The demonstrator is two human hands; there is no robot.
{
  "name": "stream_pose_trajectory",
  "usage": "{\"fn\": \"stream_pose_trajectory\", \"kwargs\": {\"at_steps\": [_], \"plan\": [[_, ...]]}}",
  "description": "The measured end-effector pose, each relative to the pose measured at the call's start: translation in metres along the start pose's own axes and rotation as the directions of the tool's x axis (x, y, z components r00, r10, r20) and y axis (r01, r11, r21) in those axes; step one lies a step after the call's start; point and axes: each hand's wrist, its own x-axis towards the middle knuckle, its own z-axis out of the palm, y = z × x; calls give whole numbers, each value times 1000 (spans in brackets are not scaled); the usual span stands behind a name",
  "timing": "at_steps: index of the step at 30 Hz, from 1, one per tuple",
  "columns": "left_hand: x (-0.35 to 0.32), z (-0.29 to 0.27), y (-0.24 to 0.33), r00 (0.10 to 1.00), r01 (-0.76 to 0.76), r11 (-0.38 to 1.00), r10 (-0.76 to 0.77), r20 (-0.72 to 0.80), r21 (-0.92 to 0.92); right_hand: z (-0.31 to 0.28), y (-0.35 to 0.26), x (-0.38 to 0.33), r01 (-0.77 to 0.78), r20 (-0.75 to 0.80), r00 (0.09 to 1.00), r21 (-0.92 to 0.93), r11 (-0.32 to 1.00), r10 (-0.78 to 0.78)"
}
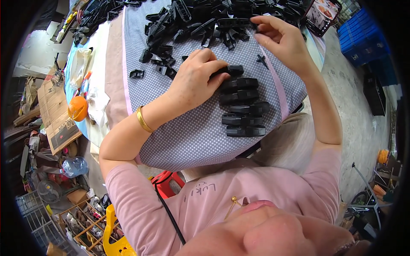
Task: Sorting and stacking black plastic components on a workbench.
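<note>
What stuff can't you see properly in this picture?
- Head view: the black plastic piece under the left hand is mostly covered by its fingers.
- Whether the right hand pinches a piece from the black pile: its fingers hide it.
- The pile's far end is cut off by the top edge.

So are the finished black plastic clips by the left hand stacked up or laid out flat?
Laid out flat: the black plastic clips lie singly in a column on the dotted grey cloth, the left hand resting on the top one.
</note>
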Motion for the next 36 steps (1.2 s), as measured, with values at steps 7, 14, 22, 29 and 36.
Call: {"fn": "stream_pose_trajectory", "kwargs": {"at_steps": [7,14,22,29,36], "plan": [[-2,-8,0,994,102,995,-102,35,-8,17,-29,-15,-9,266,948,567,824,-173],[0,-17,0,984,161,986,-158,88,-34,3,-19,-21,367,169,906,145,919,-388],[0,-9,-6,996,80,995,-78,33,-67,6,-22,-20,456,162,876,23,889,-454],[1,-7,-2,997,76,995,-73,40,-63,17,-19,-9,395,217,861,285,873,-460],[4,-3,1,996,-30,980,46,77,-198,26,17,47,478,-198,797,-370,797,-570]]}}
